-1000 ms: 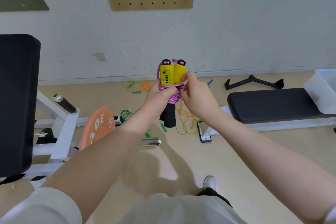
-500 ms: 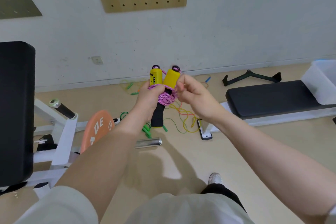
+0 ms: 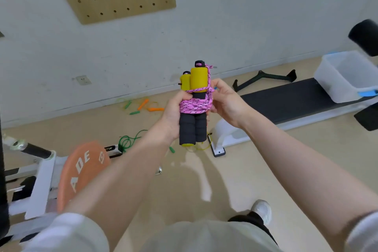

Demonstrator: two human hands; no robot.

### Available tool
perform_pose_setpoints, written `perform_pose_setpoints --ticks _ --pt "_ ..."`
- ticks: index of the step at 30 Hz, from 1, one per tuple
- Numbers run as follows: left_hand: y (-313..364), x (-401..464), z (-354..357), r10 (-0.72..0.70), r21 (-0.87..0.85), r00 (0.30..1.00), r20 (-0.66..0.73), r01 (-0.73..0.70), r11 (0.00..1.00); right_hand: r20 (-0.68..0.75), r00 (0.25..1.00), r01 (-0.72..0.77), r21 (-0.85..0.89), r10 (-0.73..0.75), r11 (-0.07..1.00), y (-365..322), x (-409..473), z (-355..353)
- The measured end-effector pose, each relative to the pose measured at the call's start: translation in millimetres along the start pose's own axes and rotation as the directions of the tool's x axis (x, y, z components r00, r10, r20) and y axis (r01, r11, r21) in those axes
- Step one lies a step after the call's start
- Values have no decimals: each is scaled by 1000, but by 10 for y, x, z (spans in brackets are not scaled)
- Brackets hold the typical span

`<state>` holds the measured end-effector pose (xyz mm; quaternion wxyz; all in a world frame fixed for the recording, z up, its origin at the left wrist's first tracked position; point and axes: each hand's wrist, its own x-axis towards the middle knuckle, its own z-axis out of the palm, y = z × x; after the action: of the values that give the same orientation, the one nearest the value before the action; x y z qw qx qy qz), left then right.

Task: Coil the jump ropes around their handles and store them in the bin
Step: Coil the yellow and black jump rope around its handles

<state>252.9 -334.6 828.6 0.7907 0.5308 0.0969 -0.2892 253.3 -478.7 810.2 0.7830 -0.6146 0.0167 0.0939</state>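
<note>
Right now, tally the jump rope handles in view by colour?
Yellow and black, in the pink rope bundle gripped by the left hand and right hand: 2
Orange, on the floor: 2
Green, on the floor: 3
Total: 7

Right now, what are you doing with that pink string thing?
A person is bundling a jump rope. The left hand grips the two black foam and yellow handles together, while the right hand holds the pink braided rope coiled around them. The clear plastic bin sits on the black padded bench. More thin green, orange and yellow ropes lie on the floor.
</note>
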Motion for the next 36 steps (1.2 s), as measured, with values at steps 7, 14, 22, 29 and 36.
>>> perform_pose_setpoints --ticks 7,14,22,29,36 --pt "-356 825 1019 70 59 973 -218 -59 997 -335 936 -131 -609 -105 782 -225 -100 -1129" --pt "-818 1411 2367 113 278 992 -53 -94 956 -254 962 -185 -326 102 927 -488 -294 -2386" --pt "-1098 2074 3397 82 317 992 100 -110 942 -346 932 -169 -155 107 973 -791 -397 -3763" --pt "-1094 2945 4137 -111 383 900 422 -66 921 -496 833 -140 237 244 961 -983 -61 -4799" --pt "-962 4033 4962 -215 507 824 524 -99 856 -639 705 -207 231 309 951 -1243 576 -5947"
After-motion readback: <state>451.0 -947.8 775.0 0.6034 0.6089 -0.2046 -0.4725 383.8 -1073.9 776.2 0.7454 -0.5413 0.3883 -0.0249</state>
